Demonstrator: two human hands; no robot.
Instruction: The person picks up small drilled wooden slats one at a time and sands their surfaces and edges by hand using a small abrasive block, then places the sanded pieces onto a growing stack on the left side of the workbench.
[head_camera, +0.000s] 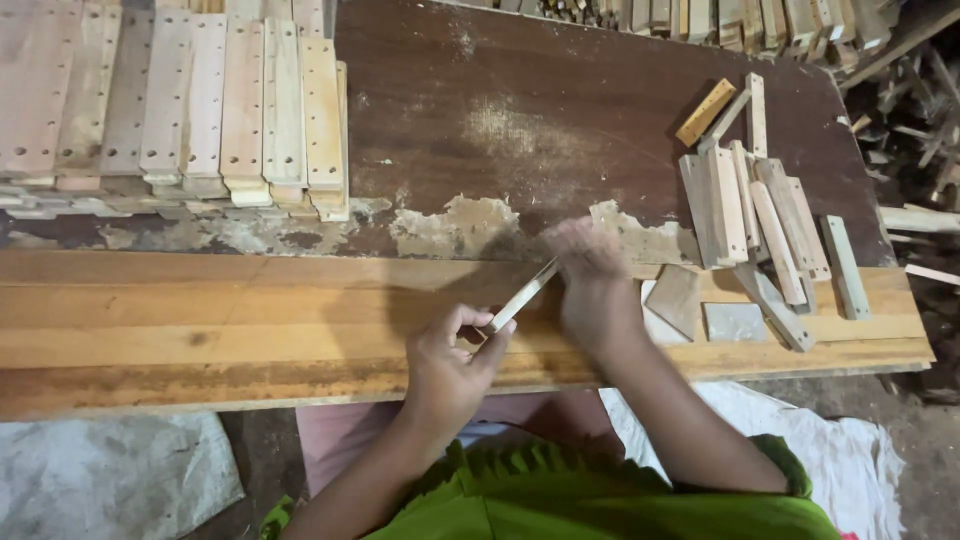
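1. Two hands of mine meet over the workbench (200, 330), sharing one thin wooden strip (522, 296) that slants from lower left up to upper right.
2. My left hand (450, 365) is closed on the strip's lower end, thumb and fingers pinching it just above the bench's light front planks.
3. My right hand (592, 290) is at the strip's upper end; it is blurred, so I cannot tell whether the fingers clamp the wood or only touch it.
4. The strip sits near the middle of the bench, where the pale planks meet the dark brown board (560, 110) behind them, close to patches of worn, flaking surface.
5. Just right of my right hand lie small flat pieces of sandpaper (678, 298), one brownish and tilted, with a greyish square one (735, 322) beside it.
6. Farther right, a loose heap of short wooden slats (760, 210) rests across the dark board and the planks, some overlapping; one yellowish block (706, 112) lies at the top of the heap.
7. At the far left, rows of longer drilled slats (200, 100) are stacked side by side, well apart from my hands.
8. Below the bench edge show my green garment (600, 500) and white sacking (110, 475) on the ground.
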